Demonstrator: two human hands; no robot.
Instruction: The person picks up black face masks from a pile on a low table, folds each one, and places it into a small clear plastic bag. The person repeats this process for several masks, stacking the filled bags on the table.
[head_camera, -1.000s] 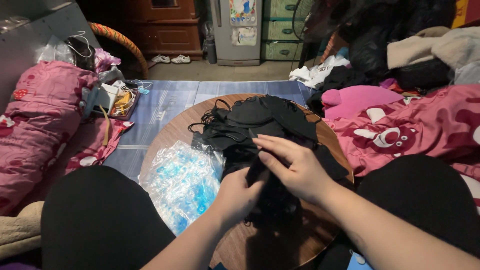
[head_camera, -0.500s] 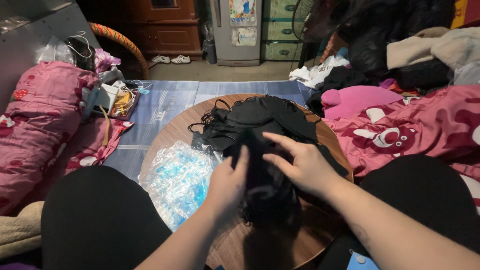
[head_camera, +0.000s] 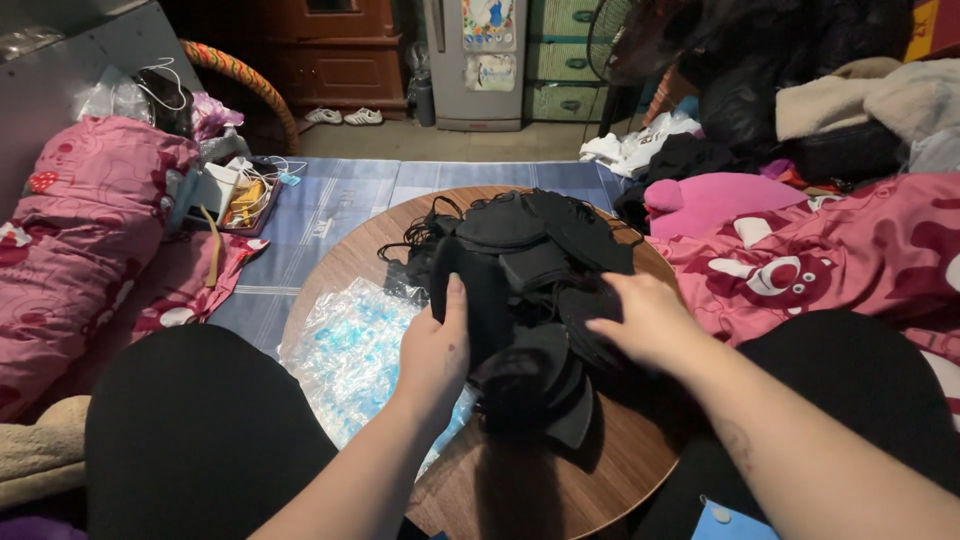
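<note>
- The left hand (head_camera: 437, 352) grasps one upright black face mask (head_camera: 478, 300); the right hand (head_camera: 645, 322), fingers loose, rests on the near right of the black mask pile (head_camera: 530, 245).
- The pile sits mid round wooden table (head_camera: 520, 490), clear plastic bags (head_camera: 350, 350) at left.
- Judged best: lift one mask cleanly, untangling ear loops first.

Bare wood open along the near rim of the round wooden table (head_camera: 560, 480). Centre blocked by the heap of black face masks (head_camera: 530, 260), left edge by clear plastic packets (head_camera: 350, 345). Hemmed in by pink bedding (head_camera: 830, 260) right, cluttered tray (head_camera: 245, 200) far left.
</note>
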